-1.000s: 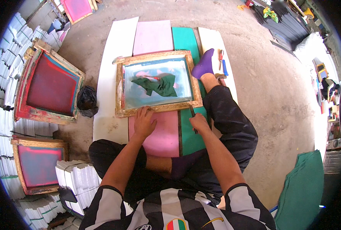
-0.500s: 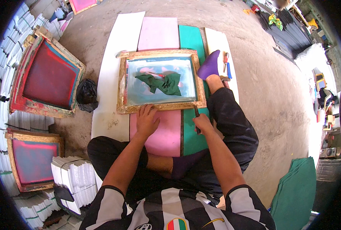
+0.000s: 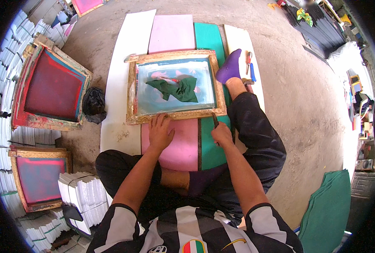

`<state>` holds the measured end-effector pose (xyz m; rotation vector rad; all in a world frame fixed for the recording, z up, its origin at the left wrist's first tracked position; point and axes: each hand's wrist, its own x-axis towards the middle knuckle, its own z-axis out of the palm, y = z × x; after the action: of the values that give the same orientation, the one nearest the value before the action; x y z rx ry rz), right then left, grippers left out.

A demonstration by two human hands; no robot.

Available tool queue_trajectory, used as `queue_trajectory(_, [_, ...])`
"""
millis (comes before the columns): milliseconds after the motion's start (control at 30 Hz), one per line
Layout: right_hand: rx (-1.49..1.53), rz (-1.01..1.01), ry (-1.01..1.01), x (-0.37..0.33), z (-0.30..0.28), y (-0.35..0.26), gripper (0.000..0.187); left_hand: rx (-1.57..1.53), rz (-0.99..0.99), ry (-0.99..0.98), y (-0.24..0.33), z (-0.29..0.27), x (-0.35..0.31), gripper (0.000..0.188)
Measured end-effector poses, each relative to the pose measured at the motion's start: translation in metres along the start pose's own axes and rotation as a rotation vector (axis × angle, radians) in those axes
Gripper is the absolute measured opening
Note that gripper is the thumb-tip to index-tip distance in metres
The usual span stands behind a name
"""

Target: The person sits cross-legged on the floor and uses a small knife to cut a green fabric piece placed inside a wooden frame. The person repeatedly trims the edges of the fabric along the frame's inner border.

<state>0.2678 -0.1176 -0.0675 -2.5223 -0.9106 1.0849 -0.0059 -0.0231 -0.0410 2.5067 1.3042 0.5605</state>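
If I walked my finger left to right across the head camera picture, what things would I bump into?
Red-meshed screen → black plastic bag → wooden-framed screen with a green cloth on it → purple sock → green sheets.

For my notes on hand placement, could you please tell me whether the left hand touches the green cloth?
Apart: the head view shows pale blue screen between the left hand and the green cloth.

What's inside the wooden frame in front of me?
The frame holds a bluish screen with pink patches; a crumpled green cloth lies on it, hiding whatever is beneath.
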Motion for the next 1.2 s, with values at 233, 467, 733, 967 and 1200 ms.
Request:
queue_trajectory(233, [0.103,0.042,0.002,0.0,0.011,0.0,0.03,0.044,-0.021,0.002,0.001,0.003,-0.001,0.053])
queue_trajectory(467, [0.605,0.104,-0.18,-0.011,0.007,-0.005,0.011,0.03,0.002,0.015,-0.005,0.006,-0.003,0.053])
queue_trajectory(733, [0.946,-0.007,-0.446,-0.027,0.006,-0.003,0.016,0.054,-0.052,-0.005,0.004,0.007,0.001,0.045])
queue_trajectory(967, [0.683,-0.23,-0.535,-0.071,0.032,-0.043,0.014,-0.105,0.151,0.003,0.028,0.005,0.0,0.024])
queue_trajectory(1200, [0.592,-0.246,-0.665,-0.093,0.055,-0.067,0.013,0.005,0.217,0.046,-0.006,-0.022,-0.019,0.014])
